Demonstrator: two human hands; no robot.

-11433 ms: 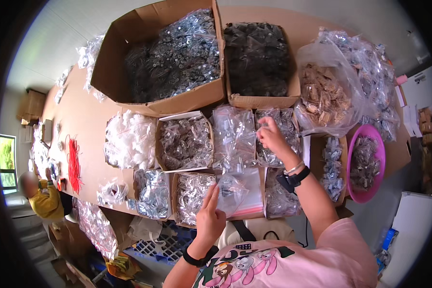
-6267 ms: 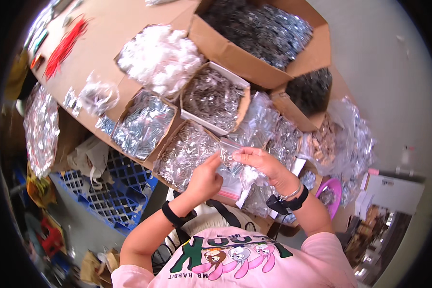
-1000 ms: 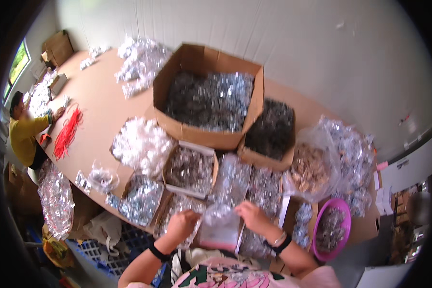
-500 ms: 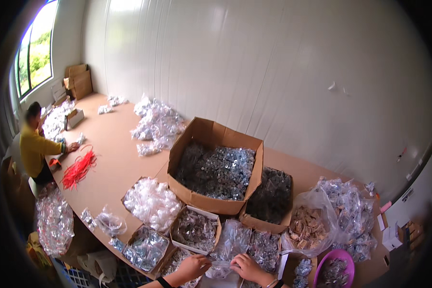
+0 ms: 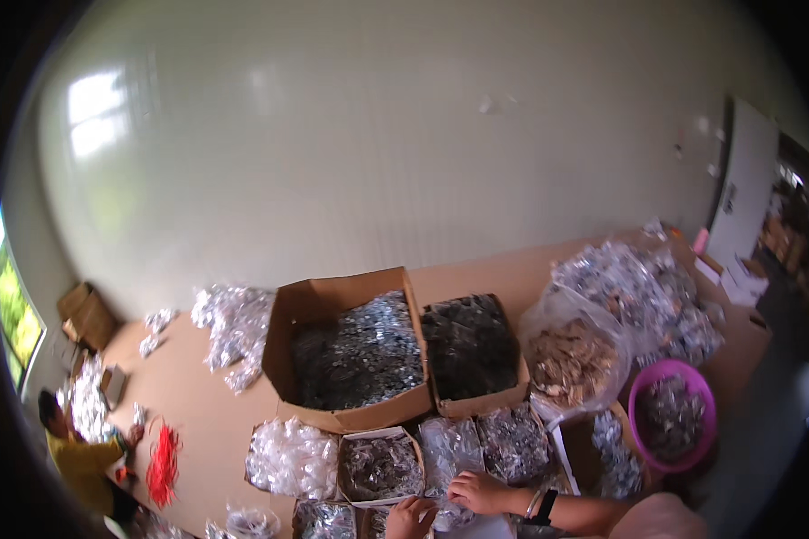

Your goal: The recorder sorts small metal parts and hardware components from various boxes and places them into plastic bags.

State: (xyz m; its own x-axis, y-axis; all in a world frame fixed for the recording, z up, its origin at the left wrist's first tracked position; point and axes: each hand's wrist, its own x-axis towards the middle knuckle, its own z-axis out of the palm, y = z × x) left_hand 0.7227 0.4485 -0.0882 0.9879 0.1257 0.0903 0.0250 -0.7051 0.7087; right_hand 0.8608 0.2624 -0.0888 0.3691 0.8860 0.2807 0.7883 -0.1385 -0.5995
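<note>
My left hand (image 5: 411,518) is low in the middle of the view, its fingers curled together; what they hold is hidden. Just to its right, my right hand (image 5: 478,491) has bent fingers closed on a clear plastic bag (image 5: 454,516) lying between the two hands. A dark band and a bracelet circle my right wrist. Beyond the hands stand a small white-rimmed box (image 5: 382,500) of wrapped dark parts, a heap of flat clear bags (image 5: 451,445) and a heap of packets with small metal parts (image 5: 515,440).
A large cardboard box (image 5: 360,419) of metal parts stands behind, beside a box (image 5: 483,402) of dark pieces. Rightward are a clear sack (image 5: 557,316) of tan pieces, a purple basin (image 5: 708,409) and piled packets (image 5: 638,292). Red strips (image 5: 163,467) lie left, near a person (image 5: 79,463).
The view has swung to the right, so the table contents appear shifted left. My right forearm now enters from the right, and both hands stay close together by the clear bag.
</note>
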